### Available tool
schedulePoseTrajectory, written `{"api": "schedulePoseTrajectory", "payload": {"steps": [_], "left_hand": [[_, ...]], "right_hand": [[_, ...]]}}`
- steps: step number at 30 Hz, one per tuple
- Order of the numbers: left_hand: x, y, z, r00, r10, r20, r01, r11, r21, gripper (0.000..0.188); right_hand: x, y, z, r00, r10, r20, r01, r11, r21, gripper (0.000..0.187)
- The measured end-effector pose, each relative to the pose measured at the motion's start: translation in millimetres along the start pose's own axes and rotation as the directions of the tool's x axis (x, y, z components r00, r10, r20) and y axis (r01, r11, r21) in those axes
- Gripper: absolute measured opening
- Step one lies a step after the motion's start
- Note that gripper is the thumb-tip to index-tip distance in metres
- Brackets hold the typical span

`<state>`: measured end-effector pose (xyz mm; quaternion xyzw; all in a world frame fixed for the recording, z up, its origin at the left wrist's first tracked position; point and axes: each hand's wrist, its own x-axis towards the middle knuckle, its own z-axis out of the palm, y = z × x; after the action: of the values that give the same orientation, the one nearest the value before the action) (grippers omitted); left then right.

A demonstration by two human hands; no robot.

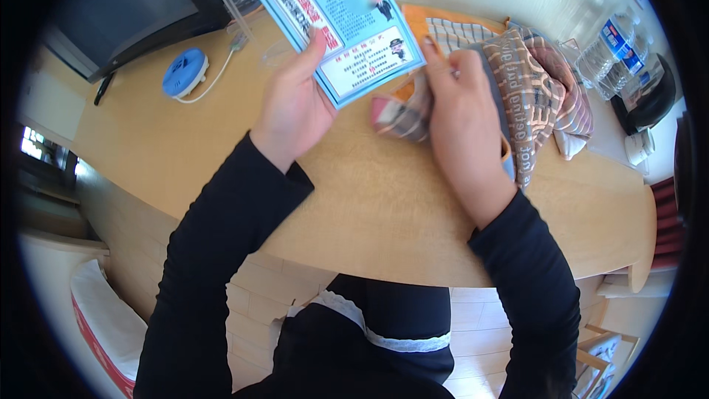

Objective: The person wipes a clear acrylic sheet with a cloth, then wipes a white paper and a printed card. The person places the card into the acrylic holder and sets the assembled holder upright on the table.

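Observation:
My left hand [295,103] is closed on a light blue printed card [360,26], its thumb lying over the front. The card is tilted above the table, its printed side toward me. My right hand [465,107] is closed, thumb and fingers together, at an orange-edged cloth [419,22] just right of the card. What lies inside its grip is partly hidden. A blurred plaid end of cloth [405,114] sticks out to the left beneath this hand. Beside it lies a heap of brown patterned fabric [533,81] with light lettering and stripes.
A curved wooden table [354,207] spans the view. At the left stand a dark monitor [125,7] and a round blue-and-white device [185,72] with a white cable. Clear water bottles [607,52], a black-handled kettle [650,96] and a white cup [639,146] stand at the right.

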<state>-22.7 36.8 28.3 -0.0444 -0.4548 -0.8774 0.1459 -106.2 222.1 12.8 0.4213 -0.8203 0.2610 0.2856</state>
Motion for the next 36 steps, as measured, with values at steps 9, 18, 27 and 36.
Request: {"api": "schedulePoseTrajectory", "payload": {"steps": [9,18,27,36], "left_hand": [[2.9,38.2,-44.6,0.845,-0.534,0.010,0.419,0.674,0.608,0.045],[-31.0,-16.1,-8.9,0.400,-0.847,0.350,0.801,0.508,0.316,0.031],[-20.2,6.1,-38.5,0.903,-0.408,-0.136,0.429,0.869,0.245,0.033],[-122.3,30.0,-35.7,0.822,0.079,-0.564,0.200,0.887,0.416,0.055]], "right_hand": [[18.1,91.1,16.0,0.996,0.083,-0.007,-0.081,0.949,-0.306,0.045],[20.1,91.1,18.9,0.995,0.104,0.001,-0.099,0.947,-0.306,0.048],[21.6,94.8,18.5,0.997,0.066,-0.025,-0.071,0.959,-0.275,0.045],[22.3,93.2,18.9,0.999,0.047,-0.020,-0.050,0.978,-0.202,0.047]]}}
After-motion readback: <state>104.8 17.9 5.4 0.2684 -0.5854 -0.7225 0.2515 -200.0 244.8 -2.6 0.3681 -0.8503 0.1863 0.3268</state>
